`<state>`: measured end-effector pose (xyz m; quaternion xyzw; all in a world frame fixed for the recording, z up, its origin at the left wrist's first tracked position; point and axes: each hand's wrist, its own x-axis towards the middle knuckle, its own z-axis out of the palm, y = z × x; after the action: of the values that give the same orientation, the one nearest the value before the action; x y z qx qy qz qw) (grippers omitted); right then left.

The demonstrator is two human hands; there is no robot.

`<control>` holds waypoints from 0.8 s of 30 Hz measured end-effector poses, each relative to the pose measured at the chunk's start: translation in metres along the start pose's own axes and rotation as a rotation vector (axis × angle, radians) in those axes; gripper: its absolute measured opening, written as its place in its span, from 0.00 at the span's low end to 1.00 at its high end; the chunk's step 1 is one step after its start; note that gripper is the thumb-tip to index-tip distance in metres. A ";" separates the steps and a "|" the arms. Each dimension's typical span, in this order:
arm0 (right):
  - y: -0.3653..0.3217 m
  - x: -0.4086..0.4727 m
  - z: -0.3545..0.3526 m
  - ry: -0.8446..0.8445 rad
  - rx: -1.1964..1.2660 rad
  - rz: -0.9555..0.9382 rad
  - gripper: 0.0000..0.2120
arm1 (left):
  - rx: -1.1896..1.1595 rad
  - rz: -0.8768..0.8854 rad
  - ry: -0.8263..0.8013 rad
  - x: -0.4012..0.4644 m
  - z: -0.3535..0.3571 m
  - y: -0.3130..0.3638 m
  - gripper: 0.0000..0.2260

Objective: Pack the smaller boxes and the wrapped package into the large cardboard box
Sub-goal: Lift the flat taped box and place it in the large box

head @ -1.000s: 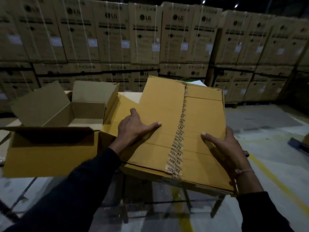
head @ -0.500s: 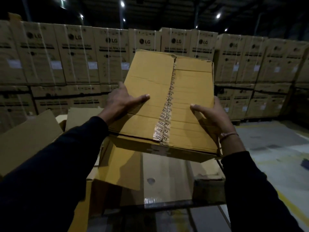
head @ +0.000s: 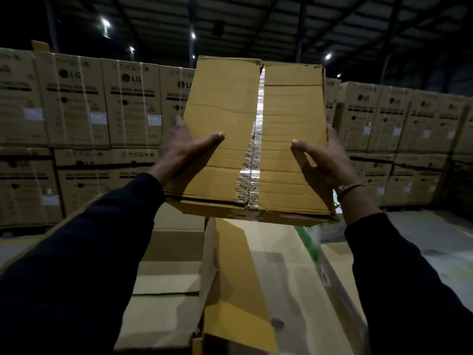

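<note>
A taped brown cardboard box [head: 286, 119] is held up in the air in front of me, its printed tape seam running down the middle. My left hand [head: 183, 149] grips its left side with the thumb across the top face. My right hand [head: 322, 160] grips its right side the same way. Below it lies an open cardboard box [head: 166, 278] at the lower left, its pale inside showing, with a raised brown flap [head: 230, 278] beside it. Something green in clear wrap [head: 311, 242] shows just under the held box's right corner.
Stacked LG appliance cartons [head: 76, 103] form a wall across the back, left and right. A flat cardboard sheet [head: 286, 272] lies under the held box. Grey warehouse floor [head: 422, 242] shows at the right.
Both hands have lifted the taped box from table height up to eye level, and my view has tilted upward. The open box now sits lower in the frame.
</note>
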<state>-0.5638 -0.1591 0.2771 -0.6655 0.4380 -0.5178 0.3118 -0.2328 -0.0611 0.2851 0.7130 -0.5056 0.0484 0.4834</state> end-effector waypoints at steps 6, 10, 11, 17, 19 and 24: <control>-0.050 -0.009 0.108 -0.089 0.017 -0.044 0.43 | -0.025 -0.078 0.028 0.037 -0.063 -0.092 0.54; -0.065 -0.010 0.172 -0.148 0.044 -0.052 0.45 | -0.035 -0.106 -0.004 0.050 -0.101 -0.148 0.49; -0.067 -0.010 0.185 -0.169 0.051 -0.033 0.46 | -0.049 -0.119 -0.031 0.051 -0.109 -0.161 0.48; -0.062 -0.018 0.253 -0.313 0.011 0.124 0.53 | -0.141 -0.170 -0.197 0.051 -0.142 -0.244 0.48; -0.053 -0.021 0.273 -0.366 -0.002 0.223 0.52 | -0.243 -0.224 -0.285 0.044 -0.147 -0.257 0.41; -0.018 -0.043 0.310 -0.478 -0.061 0.443 0.34 | -0.068 -0.373 -0.374 0.030 -0.131 -0.293 0.33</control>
<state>-0.2646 -0.1248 0.1915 -0.6658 0.5018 -0.2530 0.4908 0.0620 0.0217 0.1839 0.7737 -0.4472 -0.1912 0.4060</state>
